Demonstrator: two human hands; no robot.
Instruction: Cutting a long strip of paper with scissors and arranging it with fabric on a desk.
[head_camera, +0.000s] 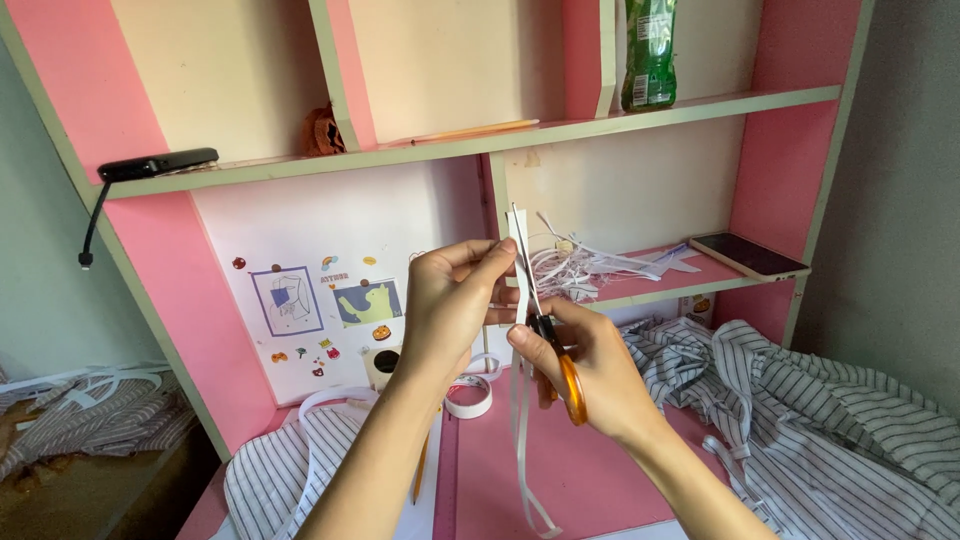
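1. There is a single view, from a camera worn on the person's head.
2. It faces forward and slightly down, toward a pink shelf unit (790, 150) and the pink desk (590, 480) beneath it.
3. It sits close: the left hand (455, 300) and right hand (590, 370) fill the centre, with the forearms entering from the bottom edge.
4. With only one camera, no part of the scene appears in a second view.
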